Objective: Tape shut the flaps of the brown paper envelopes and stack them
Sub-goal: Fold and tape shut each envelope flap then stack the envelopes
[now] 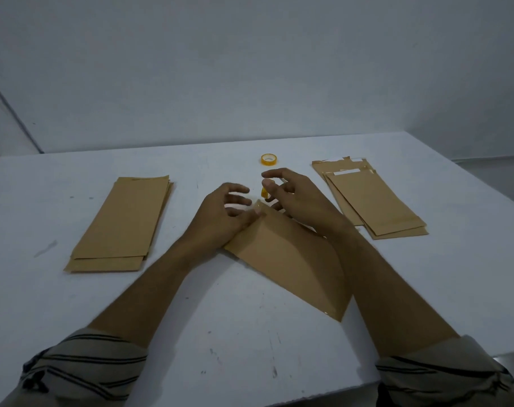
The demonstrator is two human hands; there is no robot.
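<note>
At the centre of the table (73, 304), the envelope (291, 259) lies flat, long axis diagonal from near right to far left, its far end partly hidden by the hands. Left hand (220, 218) is relaxed, thumb pressing that end; right hand (296, 198) pinches a blurred yellow tape strip (264, 193).

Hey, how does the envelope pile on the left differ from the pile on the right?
The left pile shows plain brown far ends; the right pile shows white strips at its far ends. The left pile is stacked fairly squarely; the right pile is fanned more loosely. Both are brown paper envelopes lying flat on the white table.
</note>
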